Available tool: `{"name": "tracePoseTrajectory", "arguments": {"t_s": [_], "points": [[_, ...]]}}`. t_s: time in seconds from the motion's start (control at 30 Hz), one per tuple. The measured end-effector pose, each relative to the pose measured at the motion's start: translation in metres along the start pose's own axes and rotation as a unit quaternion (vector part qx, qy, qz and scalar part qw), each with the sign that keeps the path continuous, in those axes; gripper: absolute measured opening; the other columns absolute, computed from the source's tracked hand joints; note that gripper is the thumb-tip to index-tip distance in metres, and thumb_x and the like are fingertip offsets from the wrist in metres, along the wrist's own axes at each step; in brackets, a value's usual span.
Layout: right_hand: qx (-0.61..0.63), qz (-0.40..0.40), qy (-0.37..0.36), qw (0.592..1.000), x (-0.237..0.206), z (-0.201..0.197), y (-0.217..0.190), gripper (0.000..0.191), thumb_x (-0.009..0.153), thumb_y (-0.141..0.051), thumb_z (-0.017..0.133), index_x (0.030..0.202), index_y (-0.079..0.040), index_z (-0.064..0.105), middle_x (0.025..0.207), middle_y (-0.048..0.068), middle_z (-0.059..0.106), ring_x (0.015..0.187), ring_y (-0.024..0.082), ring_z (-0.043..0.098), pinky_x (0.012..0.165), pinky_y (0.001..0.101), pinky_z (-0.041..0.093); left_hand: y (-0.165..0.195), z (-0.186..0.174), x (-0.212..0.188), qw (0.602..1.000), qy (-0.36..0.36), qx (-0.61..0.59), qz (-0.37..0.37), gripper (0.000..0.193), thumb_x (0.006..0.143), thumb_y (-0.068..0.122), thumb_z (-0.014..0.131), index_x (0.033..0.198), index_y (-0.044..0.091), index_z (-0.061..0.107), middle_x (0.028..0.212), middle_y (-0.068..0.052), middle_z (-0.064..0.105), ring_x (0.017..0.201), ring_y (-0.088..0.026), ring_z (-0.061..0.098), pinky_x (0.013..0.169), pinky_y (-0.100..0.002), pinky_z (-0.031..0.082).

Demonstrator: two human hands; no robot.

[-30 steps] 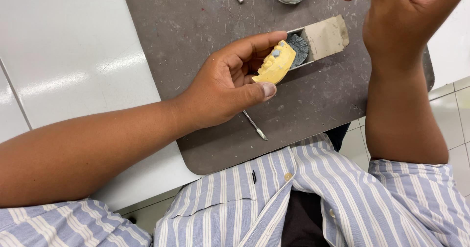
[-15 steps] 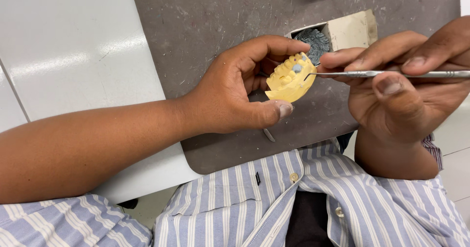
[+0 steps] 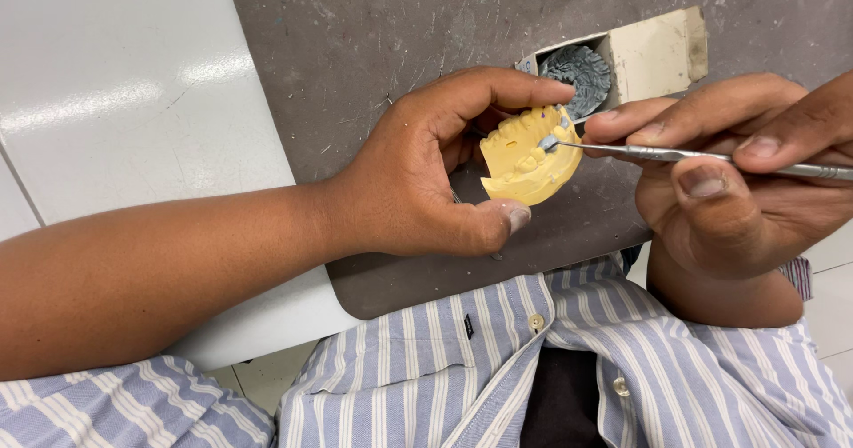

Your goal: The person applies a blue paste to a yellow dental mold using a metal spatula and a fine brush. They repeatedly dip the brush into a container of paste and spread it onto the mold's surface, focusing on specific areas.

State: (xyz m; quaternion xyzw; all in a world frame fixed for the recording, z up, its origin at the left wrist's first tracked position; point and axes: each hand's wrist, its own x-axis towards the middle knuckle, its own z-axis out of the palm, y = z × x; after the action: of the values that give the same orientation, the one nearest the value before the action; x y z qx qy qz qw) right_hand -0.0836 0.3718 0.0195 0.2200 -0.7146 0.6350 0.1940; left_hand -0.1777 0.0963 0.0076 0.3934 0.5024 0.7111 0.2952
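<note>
Between the fingers [image 3: 498, 88] of the left hand [image 3: 418, 181] sits a pale yellow dental cast [image 3: 526, 156] with a dab of grey at the tooth nearest the fingertips, and the thin instrument [image 3: 693, 155] pinched in the fingers of the right hand [image 3: 737, 181] is shiny silver. Just beyond the fingers lies a cream box [image 3: 653, 55] with a dark blue-grey lump [image 3: 579, 73] inside, on a dark grey, scratched mat [image 3: 373, 39] flecked with pale marks. Left of the fingers the tabletop [image 3: 124, 92] is plain white, and the shirt [image 3: 462, 368] below them has light blue and white stripes with pale buttons.

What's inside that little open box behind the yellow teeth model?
The open box holds a lump of grey putty-like material. The left hand and the yellow model cover its near end.
</note>
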Motion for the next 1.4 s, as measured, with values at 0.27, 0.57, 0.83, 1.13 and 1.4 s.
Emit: {"name": "tracePoseTrajectory", "arguments": {"t_s": [0.27,0.57,0.83,1.13,1.4], "points": [[-0.025,0.003,-0.024,0.999,0.002,0.000,-0.006,0.021,0.108,-0.004,0.058,0.127,-0.013,0.055,0.104,0.022,0.067,0.096,0.037,0.077,0.083,0.0496,0.072,-0.001,0.000,0.001,1.000,0.001,0.015,0.000,0.065,0.089,0.011,0.075,0.147,0.003,0.046,0.134,-0.011,0.058,0.132,-0.018,0.063,0.127,-0.035,0.051],[-0.022,0.031,-0.016,0.999,-0.005,-0.002,-0.011,0.022,0.109,-0.005,0.058,0.129,-0.015,0.056,0.105,0.020,0.066,0.096,0.037,0.077,0.084,0.0499,0.072,0.001,0.000,0.001,0.999,0.000,0.039,-0.001,0.066,0.087,0.012,0.075,0.147,0.004,0.047,0.132,-0.011,0.059,0.128,-0.017,0.065,0.123,-0.033,0.054],[-0.007,0.026,-0.020,0.999,0.000,0.001,-0.009,0.023,0.110,-0.005,0.055,0.130,-0.016,0.054,0.102,0.019,0.065,0.096,0.039,0.077,0.084,0.0511,0.072,-0.002,-0.002,-0.001,0.999,-0.003,0.032,0.011,0.064,0.090,0.015,0.073,0.147,0.004,0.048,0.132,-0.010,0.060,0.128,-0.017,0.066,0.124,-0.033,0.054],[0.109,0.078,0.001,0.991,-0.002,-0.018,-0.005,0.022,0.100,-0.005,0.055,0.118,-0.017,0.052,0.101,0.018,0.063,0.097,0.040,0.075,0.086,0.0587,0.073,0.003,-0.001,0.003,1.000,-0.013,0.010,0.011,0.069,0.089,0.006,0.074,0.151,0.005,0.043,0.135,-0.011,0.055,0.135,-0.019,0.061,0.128,-0.035,0.051],[-0.216,0.094,0.094,0.967,-0.009,-0.028,-0.003,0.015,0.112,0.004,0.064,0.114,0.004,0.050,0.105,0.030,0.071,0.071,0.024,0.072,0.063,0.0284,0.063,0.005,0.004,0.011,0.999,0.028,0.009,-0.040,0.073,0.087,0.003,0.073,0.154,0.007,0.043,0.146,-0.014,0.049,0.139,-0.021,0.055,0.129,-0.037,0.051]]}}
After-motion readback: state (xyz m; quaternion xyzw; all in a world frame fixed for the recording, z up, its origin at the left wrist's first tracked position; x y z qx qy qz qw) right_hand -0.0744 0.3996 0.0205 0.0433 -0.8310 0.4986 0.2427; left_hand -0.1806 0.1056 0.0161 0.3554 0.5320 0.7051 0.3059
